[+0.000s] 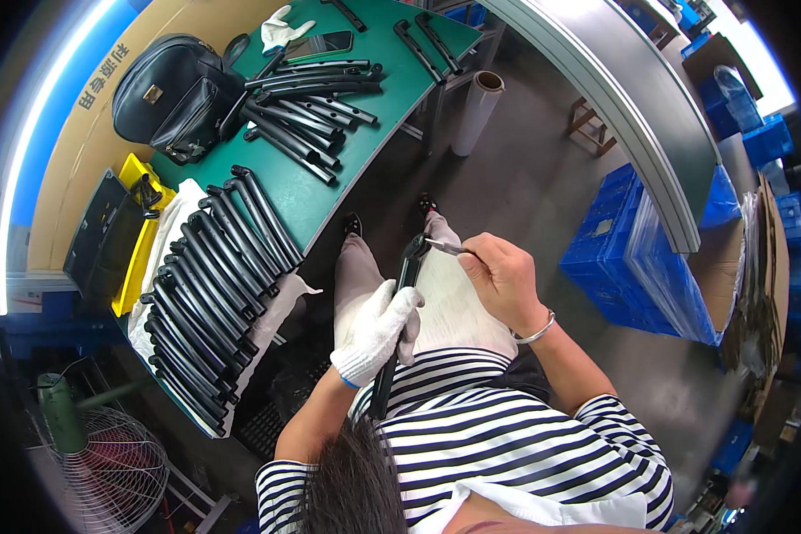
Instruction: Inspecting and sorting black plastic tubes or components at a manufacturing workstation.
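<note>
My left hand (378,331), in a white knitted glove, is wrapped round a black tube (409,271) that stands tilted over my lap. The tube's upper end has a fitting, and its lower end runs down against my striped shirt. My bare right hand (504,278) is closed on a slim metal hand tool (447,246), whose tip meets the tube's upper end. Its exact kind is too small to make out. To the left, a row of similar black tubes (214,285) lies side by side on a white cloth (295,289).
A green table (365,147) at the left carries a loose pile of black tubes (303,116), a black backpack (173,93), a phone (320,45) and a white glove (280,31). A yellow bin (132,267) and a fan (107,454) are far left; blue crates (627,258) stand right.
</note>
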A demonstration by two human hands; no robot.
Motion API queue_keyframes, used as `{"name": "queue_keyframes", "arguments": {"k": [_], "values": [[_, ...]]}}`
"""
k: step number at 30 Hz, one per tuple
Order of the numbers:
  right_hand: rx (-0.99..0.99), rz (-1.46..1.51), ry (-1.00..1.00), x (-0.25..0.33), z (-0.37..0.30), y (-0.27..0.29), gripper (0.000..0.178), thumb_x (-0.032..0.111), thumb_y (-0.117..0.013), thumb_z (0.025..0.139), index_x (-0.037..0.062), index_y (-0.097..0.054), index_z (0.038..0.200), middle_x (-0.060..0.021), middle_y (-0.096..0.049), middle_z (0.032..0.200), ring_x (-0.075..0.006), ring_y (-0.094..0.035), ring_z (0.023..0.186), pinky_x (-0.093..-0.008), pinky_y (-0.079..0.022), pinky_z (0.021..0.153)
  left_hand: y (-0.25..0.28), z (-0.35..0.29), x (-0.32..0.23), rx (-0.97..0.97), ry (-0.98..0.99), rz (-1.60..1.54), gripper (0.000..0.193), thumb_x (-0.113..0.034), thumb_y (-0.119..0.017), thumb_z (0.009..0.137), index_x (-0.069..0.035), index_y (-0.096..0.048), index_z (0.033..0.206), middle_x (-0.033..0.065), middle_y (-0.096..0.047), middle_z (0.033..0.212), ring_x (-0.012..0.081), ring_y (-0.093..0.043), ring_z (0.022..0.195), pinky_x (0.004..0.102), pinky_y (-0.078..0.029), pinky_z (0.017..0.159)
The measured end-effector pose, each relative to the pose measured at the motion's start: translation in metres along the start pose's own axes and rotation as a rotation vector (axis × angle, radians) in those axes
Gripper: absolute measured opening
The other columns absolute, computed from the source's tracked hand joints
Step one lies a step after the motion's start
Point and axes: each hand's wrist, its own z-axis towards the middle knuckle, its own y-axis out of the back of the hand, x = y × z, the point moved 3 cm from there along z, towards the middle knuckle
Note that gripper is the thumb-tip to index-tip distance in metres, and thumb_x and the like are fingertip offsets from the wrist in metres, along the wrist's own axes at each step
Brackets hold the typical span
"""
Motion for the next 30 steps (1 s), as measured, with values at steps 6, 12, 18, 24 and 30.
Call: {"name": "queue_keyframes", "arguments": {"k": [6, 12, 18, 24, 30], "values": [[0.026, -0.059, 0.021, 0.007, 0.005, 0.002, 0.015, 0.018, -0.076, 0.086, 0.0065, -0.067, 0.087, -0.0061, -0.062, 0.074, -0.0242, -0.060, 0.062, -0.0348, -0.046, 0.055, -0.003, -0.001, 0.000, 0.006, -0.014, -0.005, 0.038, -0.038, -0.051, 0.105, -0.001, -0.055, 0.106, 0.0032, -0.051, 0.061, 0.0117, -0.049, 0.043, 0.0244, -0.042, 0.043], [0.015, -0.105, 0.052, 0.011, 0.005, 0.003, 0.017, 0.020, -0.076, 0.086, 0.0058, -0.067, 0.087, -0.0060, -0.060, 0.071, -0.0233, -0.059, 0.060, -0.0343, -0.045, 0.054, -0.001, -0.001, 0.004, 0.002, -0.006, -0.012, 0.037, -0.038, -0.052, 0.105, -0.001, -0.055, 0.106, 0.0030, -0.050, 0.060, 0.0115, -0.049, 0.043, 0.0248, -0.042, 0.042], [0.004, -0.155, 0.094, 0.014, 0.006, 0.005, 0.017, 0.018, -0.076, 0.087, 0.0036, -0.067, 0.087, -0.0068, -0.058, 0.068, -0.0220, -0.057, 0.057, -0.0335, -0.044, 0.052, 0.001, -0.001, 0.008, 0.026, 0.006, -0.019, 0.036, -0.037, -0.053, 0.104, -0.001, -0.054, 0.105, 0.0027, -0.049, 0.059, 0.0110, -0.049, 0.042, 0.0253, -0.041, 0.041], [0.050, -0.075, 0.037, 0.005, -0.003, 0.003, 0.017, 0.017, -0.076, 0.086, 0.0033, -0.067, 0.086, -0.0075, -0.060, 0.069, -0.0233, -0.058, 0.057, -0.0335, -0.045, 0.052, -0.002, 0.000, 0.008, 0.011, 0.018, -0.008, 0.032, -0.034, -0.052, 0.104, -0.002, -0.053, 0.104, 0.0022, -0.047, 0.058, 0.0109, -0.046, 0.041, 0.0251, -0.040, 0.040], [0.033, -0.256, -0.309, -0.046, 0.004, 0.010, 0.020, 0.021, -0.067, 0.095, 0.0040, -0.068, 0.085, -0.0099, -0.060, 0.071, -0.0233, -0.055, 0.055, -0.0348, -0.044, 0.055, -0.008, -0.013, 0.007, 0.179, 0.082, 0.034, 0.028, -0.031, -0.052, 0.104, -0.003, -0.052, 0.103, 0.0014, -0.045, 0.061, 0.0106, -0.043, 0.041, 0.0254, -0.038, 0.039]]}}
